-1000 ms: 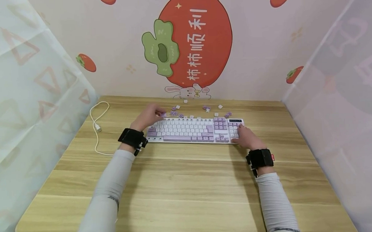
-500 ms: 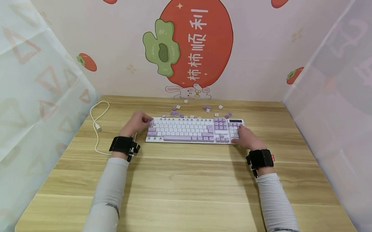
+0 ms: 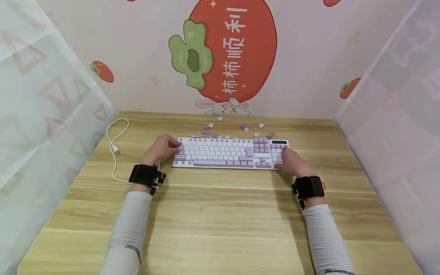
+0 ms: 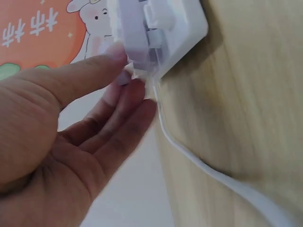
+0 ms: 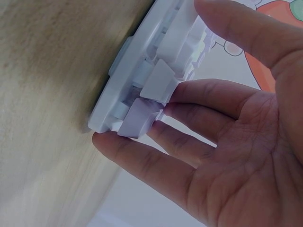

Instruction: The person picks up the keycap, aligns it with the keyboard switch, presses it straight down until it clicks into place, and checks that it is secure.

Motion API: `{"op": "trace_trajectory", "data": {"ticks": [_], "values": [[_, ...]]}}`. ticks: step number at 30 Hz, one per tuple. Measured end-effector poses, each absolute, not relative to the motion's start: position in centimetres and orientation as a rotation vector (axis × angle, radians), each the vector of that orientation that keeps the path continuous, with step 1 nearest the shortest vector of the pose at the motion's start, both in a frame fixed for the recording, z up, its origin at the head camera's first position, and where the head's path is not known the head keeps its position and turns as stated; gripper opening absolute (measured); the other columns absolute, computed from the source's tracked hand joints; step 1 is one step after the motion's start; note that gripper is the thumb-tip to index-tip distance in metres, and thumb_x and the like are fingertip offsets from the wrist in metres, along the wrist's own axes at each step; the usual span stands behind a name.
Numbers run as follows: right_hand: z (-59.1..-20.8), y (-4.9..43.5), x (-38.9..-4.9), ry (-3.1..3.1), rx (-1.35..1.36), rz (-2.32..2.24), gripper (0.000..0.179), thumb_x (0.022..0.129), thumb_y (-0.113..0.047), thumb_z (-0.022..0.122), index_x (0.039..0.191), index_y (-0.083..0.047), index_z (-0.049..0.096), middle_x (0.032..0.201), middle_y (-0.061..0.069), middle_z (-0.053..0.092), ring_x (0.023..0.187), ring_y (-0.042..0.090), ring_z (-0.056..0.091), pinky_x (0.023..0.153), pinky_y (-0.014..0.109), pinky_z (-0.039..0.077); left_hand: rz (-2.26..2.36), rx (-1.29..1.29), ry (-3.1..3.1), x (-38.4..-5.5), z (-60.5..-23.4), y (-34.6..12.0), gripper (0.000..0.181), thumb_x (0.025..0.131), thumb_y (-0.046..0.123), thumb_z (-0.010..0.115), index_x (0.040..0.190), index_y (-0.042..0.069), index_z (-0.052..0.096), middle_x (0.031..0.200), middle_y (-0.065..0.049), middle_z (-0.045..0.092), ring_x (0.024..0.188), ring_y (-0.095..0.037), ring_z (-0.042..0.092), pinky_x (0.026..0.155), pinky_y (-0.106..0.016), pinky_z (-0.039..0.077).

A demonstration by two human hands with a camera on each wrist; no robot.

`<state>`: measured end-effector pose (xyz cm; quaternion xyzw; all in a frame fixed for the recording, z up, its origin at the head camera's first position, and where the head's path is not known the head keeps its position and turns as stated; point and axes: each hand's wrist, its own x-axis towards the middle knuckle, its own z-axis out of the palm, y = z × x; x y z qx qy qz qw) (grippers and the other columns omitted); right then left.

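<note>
A white and purple keyboard (image 3: 222, 151) lies at the back of the table, with bare switches along its top row. At its left end is my left hand (image 3: 163, 146). In the left wrist view the thumb and fingers of this left hand (image 4: 78, 118) pinch a small purple keycap (image 4: 124, 78), partly hidden, beside the keyboard's edge. My right hand (image 3: 293, 162) rests on the number pad at the right end. From the right wrist, the fingers of the right hand (image 5: 227, 127) touch the end keys, and one fingertip meets the keyboard's corner (image 5: 97, 124).
Several loose keycaps (image 3: 244, 127), purple and white, lie scattered behind the keyboard. A white cable (image 3: 113, 157) with a USB plug (image 3: 115, 149) loops on the table (image 3: 215, 218) to the left. A printed wall covering (image 3: 297, 70) stands behind the table.
My left hand has moved left from the loose keycaps behind the keyboard to its left end, with a purple keycap in the fingers. The right hand has stayed in place.
</note>
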<state>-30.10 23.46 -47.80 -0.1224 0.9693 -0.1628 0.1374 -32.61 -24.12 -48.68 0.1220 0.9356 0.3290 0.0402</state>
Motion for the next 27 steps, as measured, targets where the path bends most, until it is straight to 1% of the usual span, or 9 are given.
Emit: {"op": "trace_trajectory", "data": {"ticks": [2,3,8,13,17,22,27], "values": [[-47.86,23.48,-30.14,2.813,-0.363,-0.462,0.064,0.096,-0.023,0.068,0.131,0.026,0.045,0.145,0.047,0.035,0.119,0.051,0.055,0.102,0.058,0.047,1.002,0.374,2.86,-32.55,-48.63,-23.95,0.025,0.094,0.003,0.07,0.117,-0.005,0.072,0.121,-0.026,0.069,0.106,-0.036,0.067,0.09,-0.047,0.055],[-47.85,23.46,-30.11,2.815,-0.366,-0.461,0.064,0.096,-0.023,0.068,0.131,0.026,0.045,0.145,0.048,0.035,0.118,0.051,0.056,0.102,0.058,0.047,1.0,0.37,2.862,-32.52,-48.6,-23.88,0.023,0.094,0.003,0.07,0.116,-0.005,0.073,0.119,-0.026,0.07,0.105,-0.036,0.066,0.09,-0.047,0.055],[-47.8,23.4,-30.0,2.812,-0.367,-0.464,0.064,0.096,-0.023,0.068,0.131,0.025,0.046,0.146,0.047,0.035,0.119,0.051,0.055,0.103,0.058,0.046,0.969,0.377,2.903,-32.46,-48.71,-23.74,0.016,0.093,0.002,0.071,0.106,-0.005,0.077,0.109,-0.025,0.073,0.096,-0.032,0.066,0.083,-0.044,0.054],[-47.65,23.41,-29.93,2.812,-0.357,-0.472,0.064,0.096,-0.023,0.068,0.131,0.025,0.046,0.145,0.047,0.037,0.117,0.05,0.057,0.101,0.058,0.047,0.929,0.395,2.916,-32.28,-48.77,-23.77,0.017,0.094,0.0,0.069,0.109,-0.004,0.076,0.112,-0.025,0.072,0.099,-0.032,0.066,0.086,-0.045,0.054],[-47.56,23.42,-30.02,2.812,-0.349,-0.476,0.063,0.096,-0.022,0.068,0.131,0.025,0.046,0.145,0.046,0.036,0.115,0.048,0.057,0.1,0.057,0.048,0.917,0.415,2.923,-32.14,-48.71,-23.72,0.018,0.095,-0.002,0.066,0.111,-0.005,0.075,0.114,-0.026,0.071,0.098,-0.032,0.065,0.085,-0.046,0.054],[-47.78,23.38,-30.04,2.801,-0.349,-0.464,0.062,0.096,-0.023,0.068,0.131,0.024,0.047,0.143,0.045,0.04,0.109,0.043,0.059,0.098,0.055,0.049,0.967,0.442,2.949,-32.06,-48.85,-23.9,0.015,0.091,-0.005,0.069,0.104,-0.005,0.077,0.109,-0.025,0.073,0.1,-0.036,0.068,0.089,-0.048,0.055],[-47.93,23.41,-30.09,2.812,-0.354,-0.451,0.061,0.096,-0.023,0.068,0.13,0.024,0.047,0.141,0.045,0.042,0.109,0.043,0.059,0.097,0.055,0.05,0.91,0.457,3.019,-32.06,-48.94,-23.74,0.013,0.089,-0.007,0.071,0.1,-0.006,0.078,0.106,-0.025,0.074,0.102,-0.038,0.068,0.091,-0.05,0.055]]}}
